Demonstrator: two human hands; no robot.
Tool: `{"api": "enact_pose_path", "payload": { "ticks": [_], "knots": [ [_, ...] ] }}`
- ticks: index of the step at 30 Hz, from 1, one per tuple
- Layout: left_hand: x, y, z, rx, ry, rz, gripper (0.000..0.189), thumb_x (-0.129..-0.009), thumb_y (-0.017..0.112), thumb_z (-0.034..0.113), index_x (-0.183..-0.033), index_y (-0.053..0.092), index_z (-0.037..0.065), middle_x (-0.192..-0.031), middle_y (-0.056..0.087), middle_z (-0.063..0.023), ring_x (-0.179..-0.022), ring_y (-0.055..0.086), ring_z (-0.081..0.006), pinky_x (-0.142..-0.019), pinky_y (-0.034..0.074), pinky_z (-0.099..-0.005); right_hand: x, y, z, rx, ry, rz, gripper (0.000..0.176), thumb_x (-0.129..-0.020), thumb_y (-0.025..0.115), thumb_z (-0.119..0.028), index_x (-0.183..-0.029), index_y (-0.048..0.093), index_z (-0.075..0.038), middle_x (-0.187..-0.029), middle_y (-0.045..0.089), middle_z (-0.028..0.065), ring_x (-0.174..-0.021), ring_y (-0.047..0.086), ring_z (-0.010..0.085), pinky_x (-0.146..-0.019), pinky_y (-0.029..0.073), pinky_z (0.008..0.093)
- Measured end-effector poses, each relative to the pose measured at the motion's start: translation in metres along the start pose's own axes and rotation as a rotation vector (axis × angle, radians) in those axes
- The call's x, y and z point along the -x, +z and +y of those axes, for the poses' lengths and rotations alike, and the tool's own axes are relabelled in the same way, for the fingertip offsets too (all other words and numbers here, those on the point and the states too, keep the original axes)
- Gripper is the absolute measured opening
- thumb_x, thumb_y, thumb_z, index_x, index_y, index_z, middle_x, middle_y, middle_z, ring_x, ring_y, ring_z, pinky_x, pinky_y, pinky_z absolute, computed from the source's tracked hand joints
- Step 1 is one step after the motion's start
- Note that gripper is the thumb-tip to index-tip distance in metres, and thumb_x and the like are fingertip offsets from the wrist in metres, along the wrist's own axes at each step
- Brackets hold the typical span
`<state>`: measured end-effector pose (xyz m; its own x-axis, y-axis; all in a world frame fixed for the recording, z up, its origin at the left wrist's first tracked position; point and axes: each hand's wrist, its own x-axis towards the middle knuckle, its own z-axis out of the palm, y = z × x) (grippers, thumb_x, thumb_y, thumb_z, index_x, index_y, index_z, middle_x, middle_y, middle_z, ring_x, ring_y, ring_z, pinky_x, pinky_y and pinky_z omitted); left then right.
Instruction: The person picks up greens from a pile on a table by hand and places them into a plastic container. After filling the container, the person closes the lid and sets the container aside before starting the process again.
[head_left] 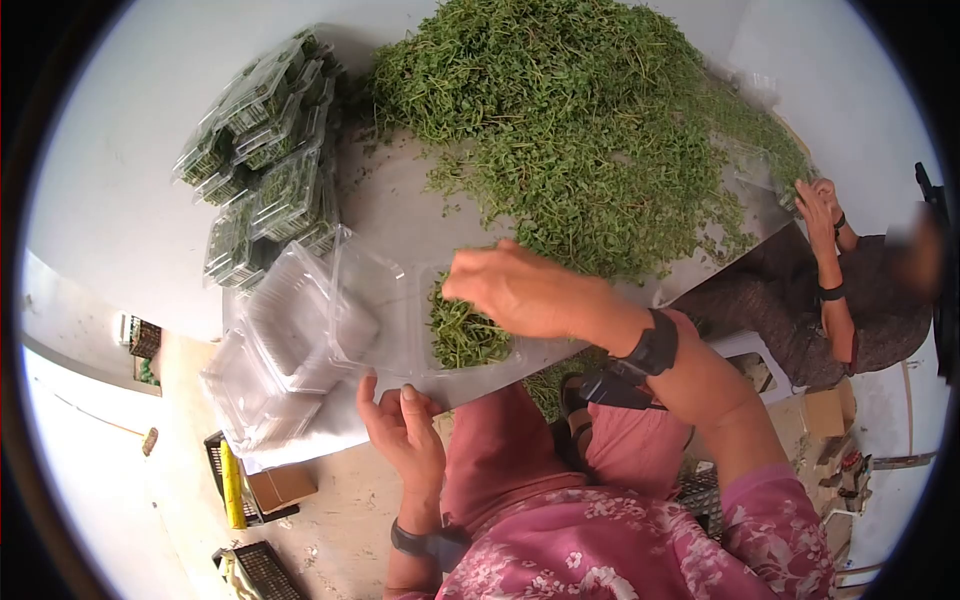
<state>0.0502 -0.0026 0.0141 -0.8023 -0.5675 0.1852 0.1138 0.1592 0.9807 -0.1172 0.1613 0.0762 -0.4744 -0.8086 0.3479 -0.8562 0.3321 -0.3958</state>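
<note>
An open clear plastic box (425, 368) lies at the table's front edge, with green leafy stems (462, 335) in its right half and its lid half folded out to the left. Over the stems is my right hand (515, 290), its fingers bent down and closed; whatever they hold is hidden. Palm up, my left hand (405, 425) is just below the lid's front edge, fingers apart and nothing in them. Left of the lid stand nested empty clear boxes (290, 320). A large heap of green stems (560, 110) covers the back of the table.
Filled, closed boxes (270, 150) are stacked at the back left of the table (390, 190). At the right a co-worker's hands (820, 210) are over greens at the table edge. Black crates (262, 570) and a cardboard box (825, 412) are on the floor.
</note>
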Motion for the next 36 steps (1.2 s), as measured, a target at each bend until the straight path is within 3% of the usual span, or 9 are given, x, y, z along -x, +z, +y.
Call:
{"api": "enact_pose_path", "payload": {
  "ticks": [4,7,8,11,14,17,26,32,36],
  "knots": [
    [0.015,-0.020,-0.018,-0.378,0.459,0.070,0.024,-0.096,0.051,0.004,-0.119,0.046,-0.003,-0.075,0.058,-0.0090,-0.063,0.056,-0.0146,-0.059,0.046,-0.0262,0.002,-0.024,0.014,-0.127,0.099,0.220,0.019,-0.083,0.059,0.003,-0.101,0.063,-0.002,-0.092,0.061,0.0152,-0.088,0.061,0.0374,-0.079,0.050,0.0430],
    [0.002,-0.011,0.014,-0.528,0.850,-0.160,0.016,-0.091,0.054,0.001,-0.106,0.051,-0.003,-0.075,0.057,-0.0117,-0.064,0.057,-0.0229,-0.060,0.048,-0.0322,0.002,-0.023,0.022,-0.094,0.117,0.264,0.021,-0.083,0.057,0.004,-0.103,0.063,-0.001,-0.089,0.061,0.0171,-0.083,0.062,0.0387,-0.073,0.051,0.0421],
    [0.000,-0.008,0.017,-0.588,0.834,-0.211,0.022,-0.088,0.062,0.007,-0.106,0.056,-0.004,-0.089,0.062,-0.0176,-0.080,0.062,-0.0336,-0.071,0.051,-0.0395,0.001,-0.018,0.023,-0.092,0.136,0.263,0.023,-0.084,0.057,0.003,-0.106,0.063,-0.001,-0.092,0.062,0.0162,-0.086,0.062,0.0378,-0.077,0.050,0.0430],
    [-0.022,0.018,0.044,-0.693,0.891,-0.391,0.041,-0.090,0.066,0.025,-0.115,0.056,-0.006,-0.111,0.064,-0.0205,-0.102,0.061,-0.0393,-0.089,0.047,-0.0458,-0.005,0.008,0.026,-0.047,0.193,0.257,0.028,-0.086,0.056,0.002,-0.113,0.062,-0.004,-0.102,0.063,0.0132,-0.098,0.061,0.0348,-0.087,0.046,0.0465],
    [-0.033,0.034,0.041,-0.867,0.850,-0.511,0.066,-0.088,0.063,0.050,-0.121,0.056,-0.007,-0.125,0.060,-0.0222,-0.119,0.054,-0.0400,-0.103,0.037,-0.0498,-0.010,0.025,0.022,0.005,0.313,0.096,0.037,-0.090,0.057,-0.004,-0.127,0.058,-0.009,-0.117,0.061,0.0090,-0.117,0.054,0.0300,-0.100,0.034,0.0517],
    [-0.037,0.039,0.028,-0.981,0.804,-0.559,0.077,-0.086,0.058,0.061,-0.121,0.057,-0.008,-0.124,0.060,-0.0233,-0.119,0.055,-0.0386,-0.106,0.033,-0.0508,-0.019,0.026,0.026,0.027,0.326,-0.041,0.028,-0.090,0.058,-0.005,-0.117,0.063,-0.008,-0.108,0.063,0.0099,-0.107,0.059,0.0297,-0.093,0.038,0.0483],
    [-0.036,0.042,0.029,-1.035,0.790,-0.605,0.077,-0.085,0.058,0.062,-0.120,0.058,-0.007,-0.124,0.060,-0.0231,-0.120,0.055,-0.0365,-0.108,0.030,-0.0531,-0.015,0.013,0.030,0.007,0.224,0.217,0.009,-0.088,0.059,-0.009,-0.085,0.067,-0.010,-0.083,0.061,0.0047,-0.083,0.061,0.0267,-0.082,0.039,0.0448],
    [-0.037,0.044,0.030,-1.048,0.759,-0.620,0.077,-0.082,0.062,0.060,-0.123,0.057,-0.006,-0.125,0.061,-0.0208,-0.122,0.054,-0.0346,-0.108,0.029,-0.0532,0.005,0.019,0.006,0.229,0.185,-0.146,0.013,-0.082,0.061,-0.010,-0.072,0.068,-0.012,-0.082,0.061,0.0019,-0.093,0.054,0.0220,-0.086,0.034,0.0411],
    [-0.031,0.041,0.026,-1.092,0.772,-0.601,0.075,-0.079,0.070,0.052,-0.125,0.055,-0.005,-0.130,0.058,-0.0201,-0.126,0.050,-0.0345,-0.110,0.027,-0.0538,0.008,0.013,0.004,0.183,0.144,-0.094,0.013,-0.081,0.062,-0.009,-0.070,0.069,-0.012,-0.085,0.062,0.0017,-0.095,0.052,0.0223,-0.088,0.033,0.0412]
  ]
}}
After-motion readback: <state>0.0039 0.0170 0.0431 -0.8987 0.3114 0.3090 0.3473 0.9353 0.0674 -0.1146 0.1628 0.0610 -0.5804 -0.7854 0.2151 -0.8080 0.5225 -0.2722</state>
